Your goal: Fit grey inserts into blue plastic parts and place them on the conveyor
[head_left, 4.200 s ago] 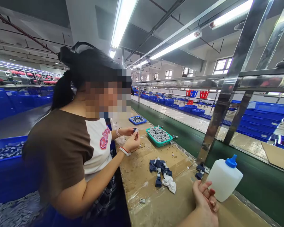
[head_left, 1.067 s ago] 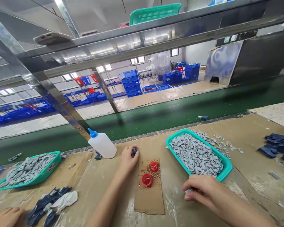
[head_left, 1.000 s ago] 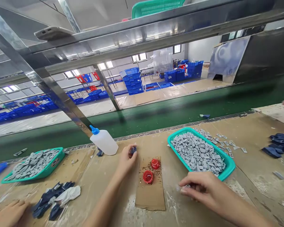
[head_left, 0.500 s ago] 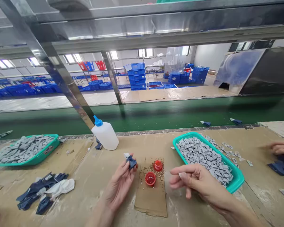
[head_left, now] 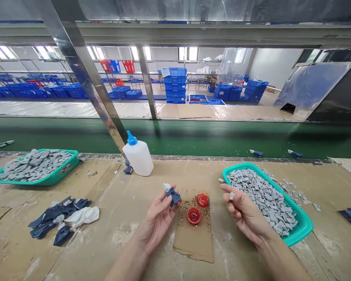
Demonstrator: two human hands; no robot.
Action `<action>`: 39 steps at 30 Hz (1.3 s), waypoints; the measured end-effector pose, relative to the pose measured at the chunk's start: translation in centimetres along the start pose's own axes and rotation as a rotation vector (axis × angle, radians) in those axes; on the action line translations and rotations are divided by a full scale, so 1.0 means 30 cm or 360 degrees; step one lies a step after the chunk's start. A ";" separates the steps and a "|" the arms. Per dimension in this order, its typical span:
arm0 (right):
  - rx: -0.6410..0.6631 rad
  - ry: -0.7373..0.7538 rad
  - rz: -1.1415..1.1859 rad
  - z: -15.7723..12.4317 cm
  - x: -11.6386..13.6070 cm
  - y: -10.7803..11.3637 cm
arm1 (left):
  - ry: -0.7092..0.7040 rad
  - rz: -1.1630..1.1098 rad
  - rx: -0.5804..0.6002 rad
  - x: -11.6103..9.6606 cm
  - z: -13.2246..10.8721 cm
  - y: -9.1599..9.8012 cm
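Observation:
My left hand (head_left: 160,214) is closed on a small dark-blue piece (head_left: 173,196) with a white tip pointing up. Between the thumb and fingers of my right hand (head_left: 242,210) is a small light-grey piece (head_left: 231,196), pinched beside the green basket (head_left: 305,230) heaped with grey plastic pieces (head_left: 263,199). Between my hands lies a cardboard strip (head_left: 193,244) bearing two red caps: the nearer cap (head_left: 194,215) faces up with something glossy inside, and the farther cap (head_left: 202,200) sits among brown crumbs.
A white bottle (head_left: 139,158) with a blue nozzle stands near a slanted metal post (head_left: 96,93). At left are dark-blue pieces (head_left: 48,218), a white cloth-like item (head_left: 83,216) and another green basket (head_left: 61,173). A green conveyor belt (head_left: 193,136) runs behind.
The view has shifted and tilted slightly. My right hand has turned, showing the grey piece at its fingertips more clearly. Another person's hand at far right has gone out of view.

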State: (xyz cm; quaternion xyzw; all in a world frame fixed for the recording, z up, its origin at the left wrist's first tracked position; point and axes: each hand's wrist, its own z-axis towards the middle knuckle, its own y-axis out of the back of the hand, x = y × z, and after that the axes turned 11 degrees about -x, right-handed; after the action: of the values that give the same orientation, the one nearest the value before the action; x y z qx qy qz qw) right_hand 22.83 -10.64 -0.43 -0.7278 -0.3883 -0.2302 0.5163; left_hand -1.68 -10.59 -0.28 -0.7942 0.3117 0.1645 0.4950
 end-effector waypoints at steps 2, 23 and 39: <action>-0.0036 0.0026 -0.0078 0.001 -0.020 -0.003 | 0.0034 0.0015 0.0002 0.003 0.001 0.000; -0.0451 0.0397 -0.0807 0.057 -0.118 -0.035 | -0.0281 0.0428 0.0060 0.033 0.020 0.004; -0.0493 0.0381 -0.0759 0.069 -0.125 -0.027 | -0.0317 0.0496 0.0013 0.037 0.024 0.007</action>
State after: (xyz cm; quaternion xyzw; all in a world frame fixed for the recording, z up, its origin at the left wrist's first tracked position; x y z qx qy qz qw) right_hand 19.82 -9.81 -3.47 -0.6538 -0.4449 -0.4854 0.3728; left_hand -0.95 -10.38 -1.38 -0.7140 0.3811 0.3159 0.4951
